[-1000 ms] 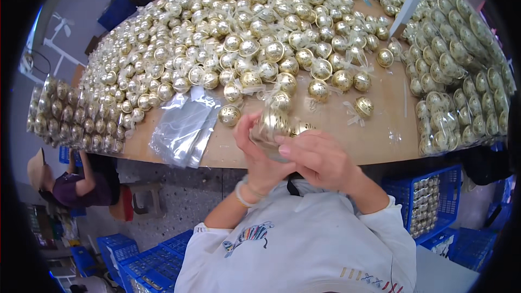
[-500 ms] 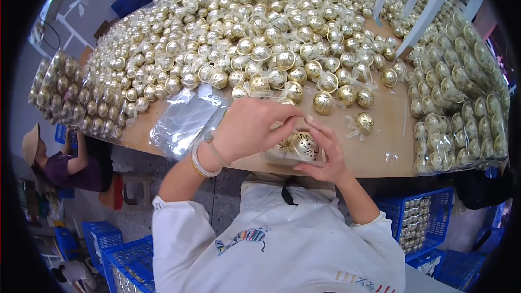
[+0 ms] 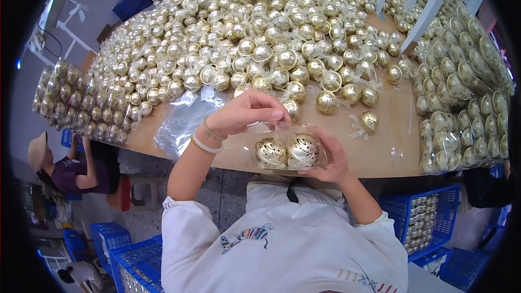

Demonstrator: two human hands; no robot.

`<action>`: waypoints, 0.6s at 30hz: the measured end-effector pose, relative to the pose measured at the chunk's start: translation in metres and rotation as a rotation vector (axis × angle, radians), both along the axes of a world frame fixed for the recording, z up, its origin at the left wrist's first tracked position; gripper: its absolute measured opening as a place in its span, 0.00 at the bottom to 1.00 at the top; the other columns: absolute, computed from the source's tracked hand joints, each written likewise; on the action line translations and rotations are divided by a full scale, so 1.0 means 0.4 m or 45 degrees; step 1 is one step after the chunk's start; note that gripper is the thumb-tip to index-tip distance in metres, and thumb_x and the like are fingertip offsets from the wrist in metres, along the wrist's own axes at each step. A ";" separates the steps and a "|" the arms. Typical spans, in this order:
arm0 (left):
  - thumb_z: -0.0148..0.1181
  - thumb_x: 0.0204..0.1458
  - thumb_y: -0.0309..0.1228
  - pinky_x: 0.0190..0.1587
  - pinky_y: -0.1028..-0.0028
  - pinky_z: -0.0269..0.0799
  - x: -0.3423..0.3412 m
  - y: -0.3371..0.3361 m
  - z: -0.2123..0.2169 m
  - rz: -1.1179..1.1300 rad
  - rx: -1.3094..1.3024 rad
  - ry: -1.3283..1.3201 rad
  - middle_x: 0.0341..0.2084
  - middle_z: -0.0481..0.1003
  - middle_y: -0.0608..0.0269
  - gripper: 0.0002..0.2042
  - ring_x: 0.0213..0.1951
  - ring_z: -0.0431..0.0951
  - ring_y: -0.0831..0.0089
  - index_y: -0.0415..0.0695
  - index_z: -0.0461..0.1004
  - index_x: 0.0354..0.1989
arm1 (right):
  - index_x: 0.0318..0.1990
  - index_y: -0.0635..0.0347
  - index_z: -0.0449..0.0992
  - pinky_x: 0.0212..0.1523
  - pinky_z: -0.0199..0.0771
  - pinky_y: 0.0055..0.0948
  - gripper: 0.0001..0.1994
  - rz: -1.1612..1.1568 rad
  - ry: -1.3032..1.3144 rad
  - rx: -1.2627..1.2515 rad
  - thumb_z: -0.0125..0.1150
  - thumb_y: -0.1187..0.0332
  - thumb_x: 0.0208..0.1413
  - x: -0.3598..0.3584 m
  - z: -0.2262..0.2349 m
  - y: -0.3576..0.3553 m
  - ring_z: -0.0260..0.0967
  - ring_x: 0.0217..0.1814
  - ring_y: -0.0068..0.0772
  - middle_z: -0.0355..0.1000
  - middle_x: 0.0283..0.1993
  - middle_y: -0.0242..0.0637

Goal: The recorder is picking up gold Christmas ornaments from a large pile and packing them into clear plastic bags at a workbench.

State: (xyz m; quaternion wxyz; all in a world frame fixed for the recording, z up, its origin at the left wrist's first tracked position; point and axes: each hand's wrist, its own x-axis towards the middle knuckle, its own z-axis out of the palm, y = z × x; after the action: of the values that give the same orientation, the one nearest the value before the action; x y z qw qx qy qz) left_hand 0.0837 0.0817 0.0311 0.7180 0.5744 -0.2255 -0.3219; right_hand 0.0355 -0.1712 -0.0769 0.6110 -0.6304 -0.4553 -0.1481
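Note:
In front of my body, my right hand (image 3: pixel 330 157) grips the side of a clear plastic pack. Two gold ball ornaments (image 3: pixel 303 151) with dark script-like patterns sit side by side in it. Above the pack, my left hand (image 3: pixel 251 113) has thumb and forefinger pinched together at its upper plastic edge; the other fingers are curled. A flat pile of clear plastic bags (image 3: pixel 187 122) lies left of my hands. Just beyond them rests a loose gold ball (image 3: pixel 326 102), with another ribboned ball (image 3: pixel 369 121) to the right.
A large heap of ribboned gold balls (image 3: pixel 233 27) covers the far table. Packed balls are stacked at the left (image 3: pixel 81 106) and right (image 3: pixel 461 135). White bars (image 3: pixel 429 11) rise at the far right. Blue crates (image 3: pixel 448 206) stand below the table; other people work nearby.
My left hand has lifted slightly and drawn left, off the pack's front. Both balls in the pack now show, and the pack faces me more fully.

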 end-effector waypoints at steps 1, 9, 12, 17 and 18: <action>0.63 0.54 0.29 0.42 0.77 0.74 0.000 0.001 0.002 0.003 -0.003 0.005 0.33 0.80 0.62 0.08 0.37 0.78 0.79 0.37 0.80 0.38 | 0.67 0.53 0.56 0.58 0.69 0.48 0.47 0.040 0.055 0.015 0.78 0.68 0.38 -0.002 -0.001 0.003 0.65 0.61 0.55 0.58 0.65 0.59; 0.60 0.53 0.23 0.35 0.72 0.73 0.017 -0.068 0.205 -0.354 0.715 -1.260 0.31 0.76 0.63 0.02 0.33 0.77 0.71 0.42 0.76 0.34 | 0.67 0.53 0.53 0.59 0.68 0.49 0.45 0.066 -0.052 -0.072 0.76 0.68 0.42 0.003 -0.014 -0.027 0.63 0.63 0.55 0.54 0.66 0.59; 0.59 0.51 0.24 0.37 0.69 0.72 0.058 -0.034 0.152 0.076 0.836 -1.849 0.32 0.74 0.63 0.04 0.36 0.76 0.67 0.43 0.74 0.35 | 0.67 0.52 0.51 0.59 0.69 0.49 0.45 0.070 -0.006 0.006 0.76 0.67 0.43 0.005 -0.049 -0.029 0.63 0.63 0.57 0.52 0.67 0.59; 0.62 0.53 0.32 0.55 0.59 0.70 -0.041 0.013 -0.101 1.058 1.281 -2.033 0.51 0.68 0.53 0.11 0.57 0.68 0.53 0.43 0.72 0.43 | 0.64 0.49 0.53 0.57 0.71 0.51 0.42 -0.159 -0.027 0.235 0.76 0.67 0.43 -0.021 -0.049 0.019 0.63 0.62 0.59 0.52 0.67 0.53; 0.62 0.53 0.36 0.56 0.58 0.70 -0.093 -0.004 -0.164 1.274 0.745 -1.760 0.54 0.66 0.52 0.15 0.57 0.68 0.51 0.43 0.72 0.45 | 0.62 0.49 0.54 0.57 0.72 0.51 0.41 -0.194 -0.099 0.358 0.76 0.67 0.42 -0.019 -0.056 0.035 0.63 0.61 0.59 0.53 0.65 0.50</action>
State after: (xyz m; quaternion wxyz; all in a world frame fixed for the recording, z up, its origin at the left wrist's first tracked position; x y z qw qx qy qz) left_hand 0.0466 0.0802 -0.0346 0.3034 0.8306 -0.2395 0.4009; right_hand 0.0281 -0.1572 -0.0991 0.6621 -0.5653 -0.4042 -0.2804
